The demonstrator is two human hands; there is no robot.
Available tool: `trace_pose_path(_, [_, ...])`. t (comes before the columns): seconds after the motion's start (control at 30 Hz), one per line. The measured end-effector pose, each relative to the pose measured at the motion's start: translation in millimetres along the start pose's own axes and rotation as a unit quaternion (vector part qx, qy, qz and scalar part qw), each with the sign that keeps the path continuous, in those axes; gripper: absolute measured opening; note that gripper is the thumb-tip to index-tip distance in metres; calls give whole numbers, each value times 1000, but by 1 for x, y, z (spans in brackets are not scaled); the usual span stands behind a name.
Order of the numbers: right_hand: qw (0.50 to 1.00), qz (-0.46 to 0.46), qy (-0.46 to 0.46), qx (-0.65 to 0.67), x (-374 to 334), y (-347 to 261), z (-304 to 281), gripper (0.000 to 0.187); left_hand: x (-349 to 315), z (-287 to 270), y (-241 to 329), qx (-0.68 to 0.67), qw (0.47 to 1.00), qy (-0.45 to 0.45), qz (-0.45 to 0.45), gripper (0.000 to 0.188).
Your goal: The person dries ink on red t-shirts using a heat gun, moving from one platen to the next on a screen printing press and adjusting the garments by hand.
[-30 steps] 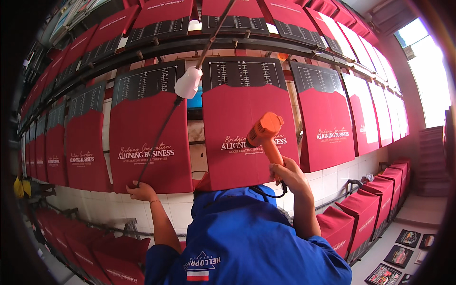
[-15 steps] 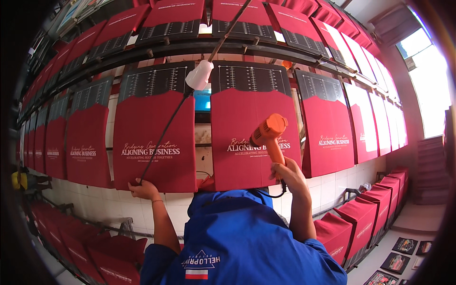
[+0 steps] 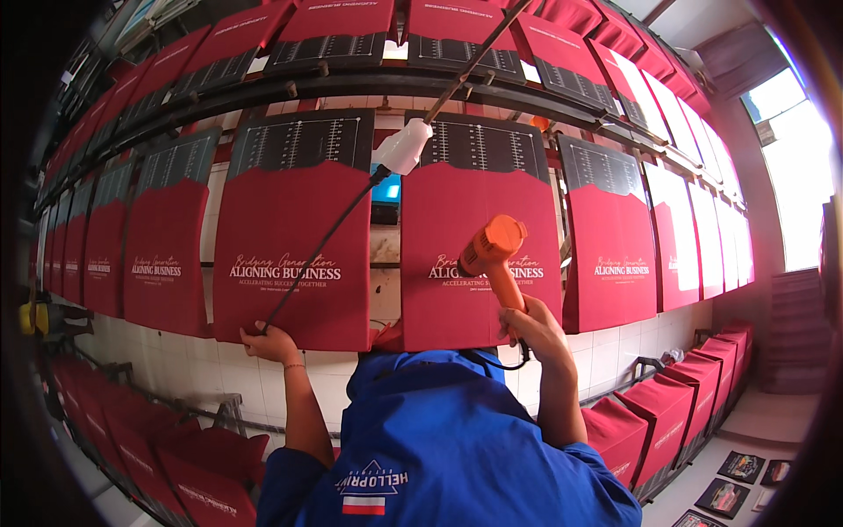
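In my right hand (image 3: 537,332) is an orange heat gun (image 3: 497,250), gripped by its handle and held over the white print on a red shirt (image 3: 479,307). A dark cord trails from the foot of that handle. My left hand (image 3: 272,343) is closed round a black cable (image 3: 338,227) at the lower edge of the neighbouring red shirt (image 3: 294,220). From there the cable slants up to a white plug housing (image 3: 404,146) hanging between the two shirts. Each shirt lies stretched over a dark board (image 3: 299,140) with white measuring marks.
Further boards with red shirts (image 3: 610,255) stand in rows to both sides and beyond a dark rail (image 3: 338,90). More red shirts (image 3: 654,426) line the rack behind me on the right. A bright window (image 3: 795,132) is at far right; printed pictures (image 3: 722,498) lie at lower right.
The plug housing and upper cable have swung right, and the shirts sit slightly further right in view. The heat gun has shifted slightly left over the print. Both hands keep their holds.
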State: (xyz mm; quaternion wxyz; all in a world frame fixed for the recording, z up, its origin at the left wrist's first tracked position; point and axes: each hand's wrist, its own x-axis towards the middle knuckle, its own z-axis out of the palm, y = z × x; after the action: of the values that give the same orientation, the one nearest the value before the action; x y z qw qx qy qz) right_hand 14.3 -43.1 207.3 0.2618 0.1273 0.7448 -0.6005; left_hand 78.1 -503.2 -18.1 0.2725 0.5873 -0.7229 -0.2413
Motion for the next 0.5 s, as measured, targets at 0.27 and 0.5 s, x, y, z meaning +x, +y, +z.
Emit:
trace_pose_path(0.27, [999,-6,29,-17,9,-7,8,21,-1,-3,6,11,1000,-5,6,54])
trace_pose_path(0.5, [999,-15,23,-29,17,-8,11,22,0,-4,5,8,1000,-9,3,54])
